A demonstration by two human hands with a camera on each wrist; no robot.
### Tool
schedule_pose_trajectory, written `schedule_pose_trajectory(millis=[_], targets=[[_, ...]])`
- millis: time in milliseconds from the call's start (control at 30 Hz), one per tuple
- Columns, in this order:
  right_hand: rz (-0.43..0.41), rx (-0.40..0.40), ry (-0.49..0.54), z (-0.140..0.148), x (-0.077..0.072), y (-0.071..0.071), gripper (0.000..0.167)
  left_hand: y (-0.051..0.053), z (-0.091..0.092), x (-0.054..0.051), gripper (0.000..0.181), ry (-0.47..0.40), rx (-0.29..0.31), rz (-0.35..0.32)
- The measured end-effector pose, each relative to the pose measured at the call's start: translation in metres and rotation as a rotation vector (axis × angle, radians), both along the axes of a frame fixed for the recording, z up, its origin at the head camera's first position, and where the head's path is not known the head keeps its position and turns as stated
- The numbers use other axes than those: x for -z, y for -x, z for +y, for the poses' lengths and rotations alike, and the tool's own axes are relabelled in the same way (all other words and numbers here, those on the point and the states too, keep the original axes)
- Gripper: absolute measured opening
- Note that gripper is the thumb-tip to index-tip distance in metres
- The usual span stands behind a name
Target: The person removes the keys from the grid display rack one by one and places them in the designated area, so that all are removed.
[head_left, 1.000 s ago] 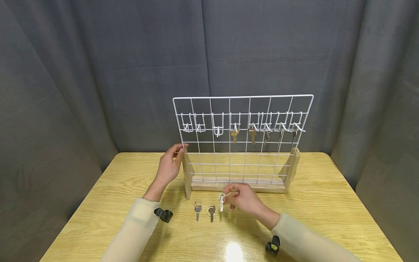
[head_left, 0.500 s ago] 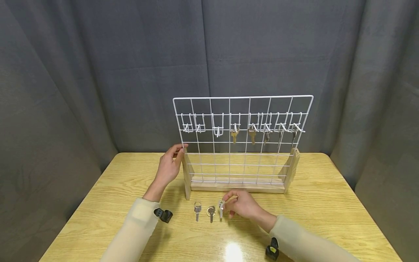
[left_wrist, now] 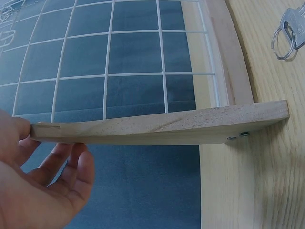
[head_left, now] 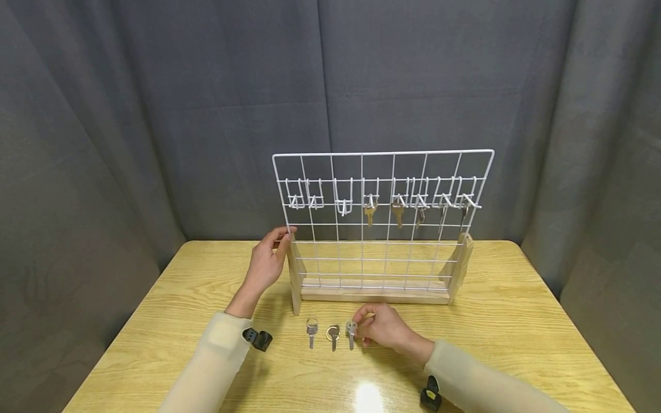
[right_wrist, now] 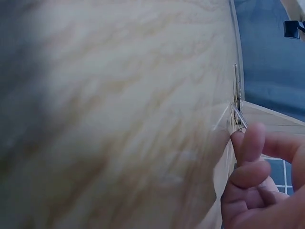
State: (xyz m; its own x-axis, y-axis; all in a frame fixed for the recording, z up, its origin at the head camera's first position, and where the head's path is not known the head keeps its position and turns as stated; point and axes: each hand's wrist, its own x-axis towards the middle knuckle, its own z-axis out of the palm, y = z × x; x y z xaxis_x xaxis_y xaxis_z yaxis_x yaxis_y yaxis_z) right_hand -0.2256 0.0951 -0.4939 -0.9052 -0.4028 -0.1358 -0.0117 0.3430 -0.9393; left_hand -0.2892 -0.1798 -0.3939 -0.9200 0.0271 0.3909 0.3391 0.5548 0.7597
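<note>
My left hand (head_left: 265,264) grips the top of the left wooden upright (left_wrist: 143,125) of a white wire grid rack (head_left: 377,153), thumb on one side and fingers on the other in the left wrist view. Low in front of the rack, my right hand (head_left: 387,327) pinches a silver key (head_left: 352,338) at its ring end; the blade points toward me, at or just above the table. To its left lie a dark key with a brass-coloured ring (head_left: 333,335) and a silver key with a ring (head_left: 311,332). In the right wrist view my fingers (right_wrist: 252,143) hide most of the pinched key.
Hooks (head_left: 344,207) line the rack. The three on the left carry nothing; a brass-coloured key (head_left: 369,215) and several others hang from those to the right. A wooden base bar (head_left: 374,295) joins the uprights. Grey curtains (head_left: 248,115) enclose the wooden table (head_left: 206,275).
My right hand has come down and toward me with the silver key, which now lines up beside the other two keys. The left hand has stayed on the rack.
</note>
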Motion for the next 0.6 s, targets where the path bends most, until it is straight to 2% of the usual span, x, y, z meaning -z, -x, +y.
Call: schedule_pose_trajectory(millis=[200,600], targets=[[0.021,0.008,-0.006,0.0002,0.002,-0.0001,0.016,-0.001,-0.0002,0.0001,0.031,0.003,0.007,-0.002],[0.057,0.024,-0.082,0.0012,0.0066,0.0041,0.012,-0.0014,-0.0006,0.0001,0.032,0.008,0.002,-0.005]])
